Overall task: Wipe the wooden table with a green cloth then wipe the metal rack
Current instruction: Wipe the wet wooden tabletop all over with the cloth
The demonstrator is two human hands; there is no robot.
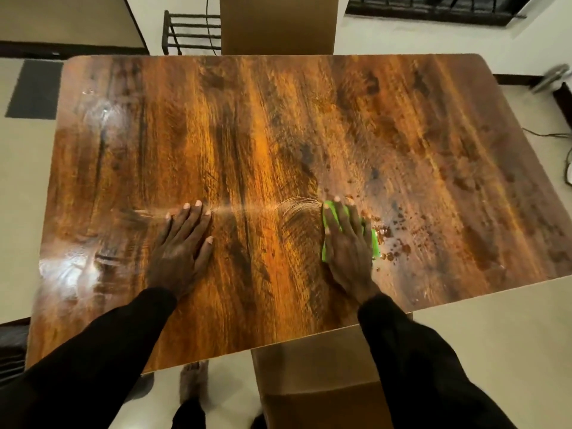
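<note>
Head view: right hand point(348, 243) flat on green cloth point(376, 243) mid-worktop point(247, 134), left hand point(182, 243) open, crumbs point(393, 239) remaining, rack point(192, 32) untouched.

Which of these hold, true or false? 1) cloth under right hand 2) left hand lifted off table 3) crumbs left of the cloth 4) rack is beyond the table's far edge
1) True: the green cloth lies pressed flat under the right hand.
2) False: the left hand rests flat on the wooden table.
3) False: the crumbs lie right of the cloth.
4) True: the metal rack stands on the floor past the far edge.
</note>
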